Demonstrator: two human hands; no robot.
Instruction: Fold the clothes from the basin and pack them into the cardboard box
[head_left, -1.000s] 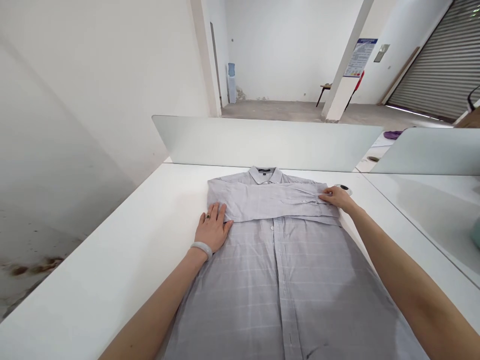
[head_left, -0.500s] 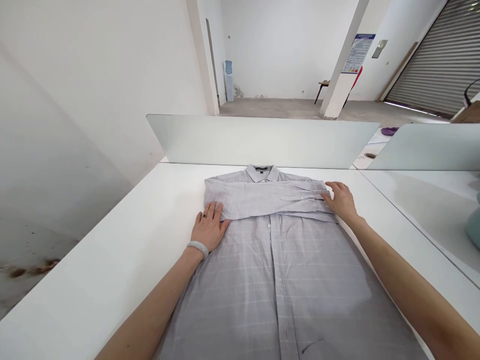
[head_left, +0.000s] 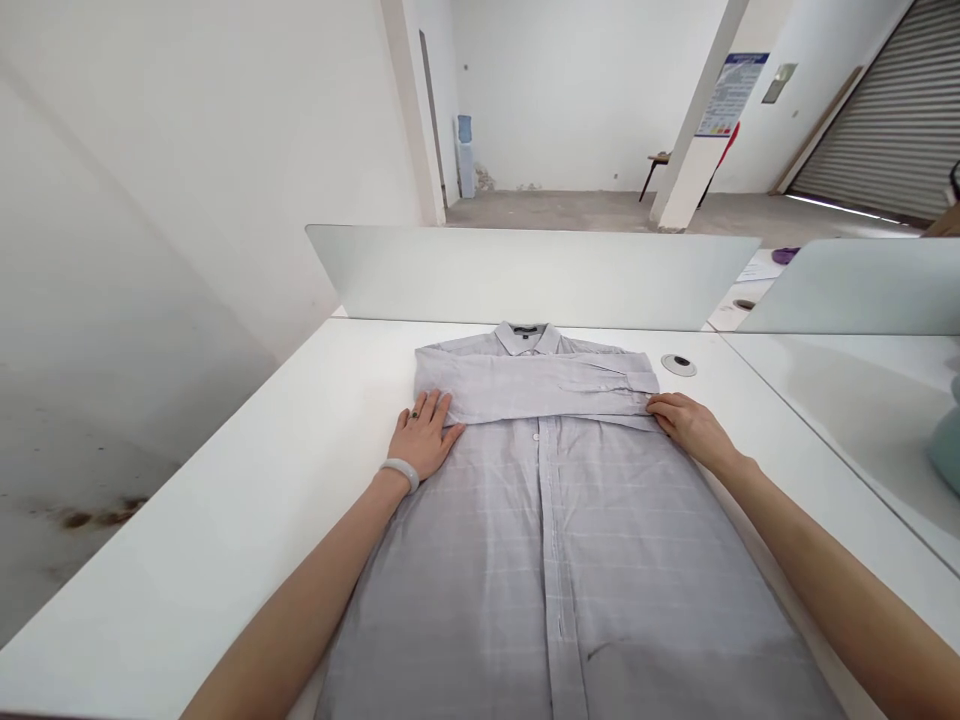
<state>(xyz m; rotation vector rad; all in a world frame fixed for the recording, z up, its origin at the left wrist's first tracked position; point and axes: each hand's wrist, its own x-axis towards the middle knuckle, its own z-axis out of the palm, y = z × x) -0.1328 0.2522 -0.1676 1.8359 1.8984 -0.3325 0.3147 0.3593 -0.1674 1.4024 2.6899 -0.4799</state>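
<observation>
Down to the fold's lower edge my right hand (head_left: 691, 425) has slid, leaving the cable grommet (head_left: 679, 365) uncovered.

It lies almost flat, fingers together, pressing the end of the folded band (head_left: 536, 388) and gripping nothing that I can see. My left hand (head_left: 424, 437) rests open, fingers spread, with the tips at that band's lower edge. Both are on the buttoned shirt (head_left: 540, 540), which lies front up on the white table (head_left: 187, 540). Its upper part is done: the band runs across just below the collar (head_left: 525, 338), with a sleeve cuff (head_left: 645, 382) at its right end. The long lower body remains unfolded, spreading flat toward me. Beyond the collar stands a glass divider (head_left: 525, 275).
</observation>
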